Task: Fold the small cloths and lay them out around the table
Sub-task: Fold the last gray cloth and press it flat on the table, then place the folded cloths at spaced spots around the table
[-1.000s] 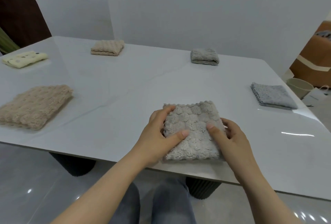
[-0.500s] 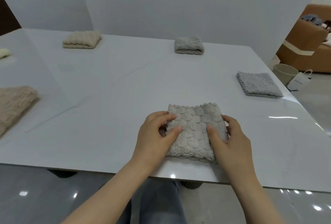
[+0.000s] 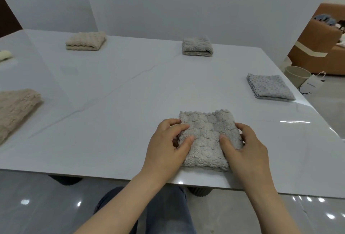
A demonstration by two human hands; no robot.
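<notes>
A folded grey fluffy cloth (image 3: 207, 134) lies on the white table (image 3: 121, 103) near its front edge. My left hand (image 3: 166, 149) grips the cloth's left side, thumb on top and fingers curled at the edge. My right hand (image 3: 246, 151) grips its right side the same way. Other folded cloths lie around the table: a beige one (image 3: 85, 41) at the far left, a grey one (image 3: 197, 46) at the far middle, a blue-grey one (image 3: 269, 87) at the right, a large beige one (image 3: 15, 110) at the left and a pale yellow one (image 3: 4, 55) at the left edge.
A pale bin (image 3: 296, 74) and a white paper bag (image 3: 313, 82) stand on the floor right of the table. A brown sofa (image 3: 317, 46) with things on it lies beyond. My legs are under the table's front edge. A wall runs behind the table.
The view has swung to the right, so the left-hand cloths have slid toward the frame's edge. Both hands stay on the grey cloth, which sits a little nearer the front edge.
</notes>
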